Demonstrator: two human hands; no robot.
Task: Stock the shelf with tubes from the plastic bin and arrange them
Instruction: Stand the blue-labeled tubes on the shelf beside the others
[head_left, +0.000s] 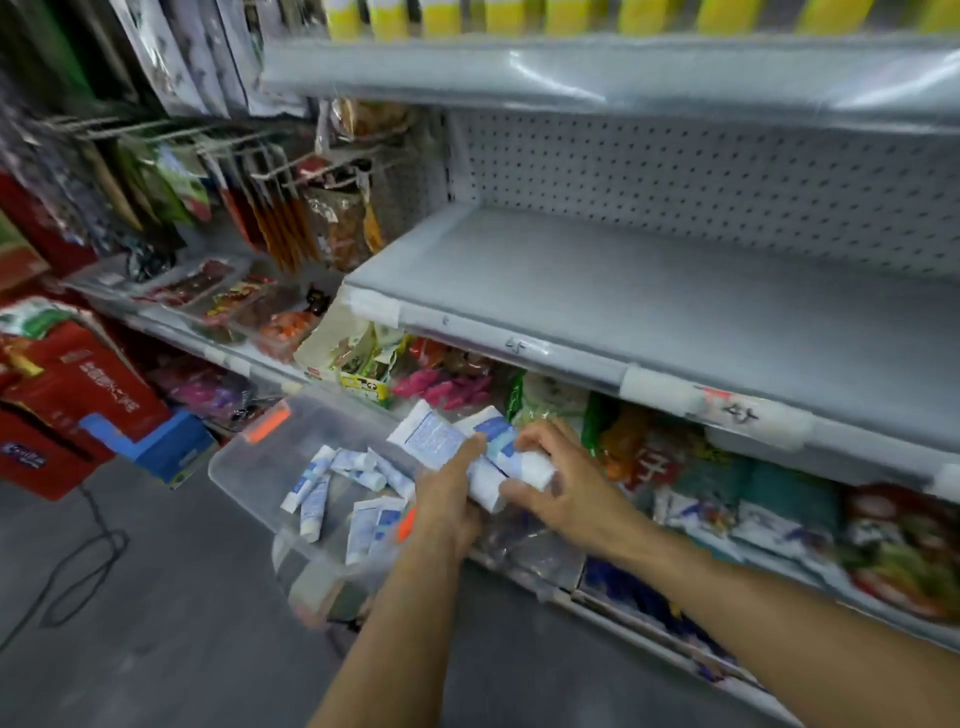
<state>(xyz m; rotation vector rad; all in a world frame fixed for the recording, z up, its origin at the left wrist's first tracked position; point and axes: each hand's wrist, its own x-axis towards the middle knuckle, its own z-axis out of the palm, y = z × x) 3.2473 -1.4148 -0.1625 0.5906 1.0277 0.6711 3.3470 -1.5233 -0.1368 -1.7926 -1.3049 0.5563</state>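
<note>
Head view is showing me both hands meeting low in the centre of the frame, just over the right end of the clear plastic bin (244, 467). My left hand (447, 501) is curling round a bundle of white-and-blue plastic tubes (434, 434) from the near side. My right hand (569, 496) is wrapping its fingers round the cap ends of the same bundle, so neither hand is free. More loose tubes (316, 491) are lying jumbled inside the bin, left of the hands and below its orange latch (267, 422). The bare grey metal shelf (623, 291) that I am taking as the one to fill is stretching across the right half of the frame, above the hands and well apart from them.

I am judging these tubes to be light and squashy in the body, with smooth skins that are likely sliding against one another in a bundle. The caps and the flat crimped tails are looking like the stiffer parts. I am therefore favouring a hold across the caps or round the middle with gentle pressure, keeping the tubes parallel so that none is slipping out.
</note>
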